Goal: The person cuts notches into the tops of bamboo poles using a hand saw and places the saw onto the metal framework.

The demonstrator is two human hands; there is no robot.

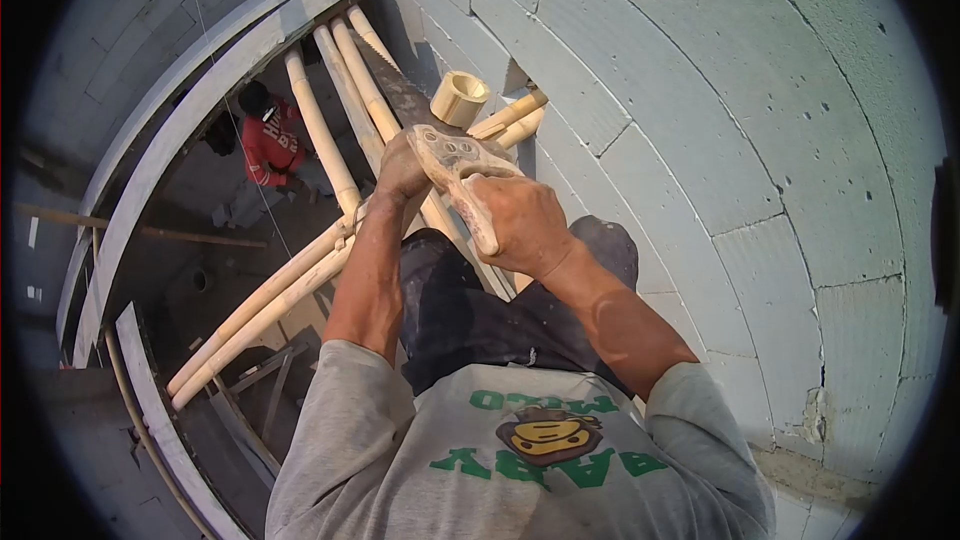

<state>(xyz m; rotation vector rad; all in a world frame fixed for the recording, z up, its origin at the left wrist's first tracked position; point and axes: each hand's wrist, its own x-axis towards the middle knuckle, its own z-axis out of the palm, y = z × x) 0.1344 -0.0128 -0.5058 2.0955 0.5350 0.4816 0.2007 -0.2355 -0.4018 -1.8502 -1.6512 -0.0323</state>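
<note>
A saw [438,155] held by its wooden handle in front of the person's body, high among bamboo poles.
The right hand [525,220] has its grip clamped around the handle; the left hand [400,165] is at the handle's front end, its fingers mostly hidden, so I cannot tell whether that grip is clamped on the saw or on something behind it; the dark blade [405,100] points away from the body; a short hollow bamboo piece [460,98] shows just beyond the handle, near the block wall [700,140] on the right; two slanting poles [265,295] lie side by side to the left; a person in a red shirt [272,145] is farther below.
</note>
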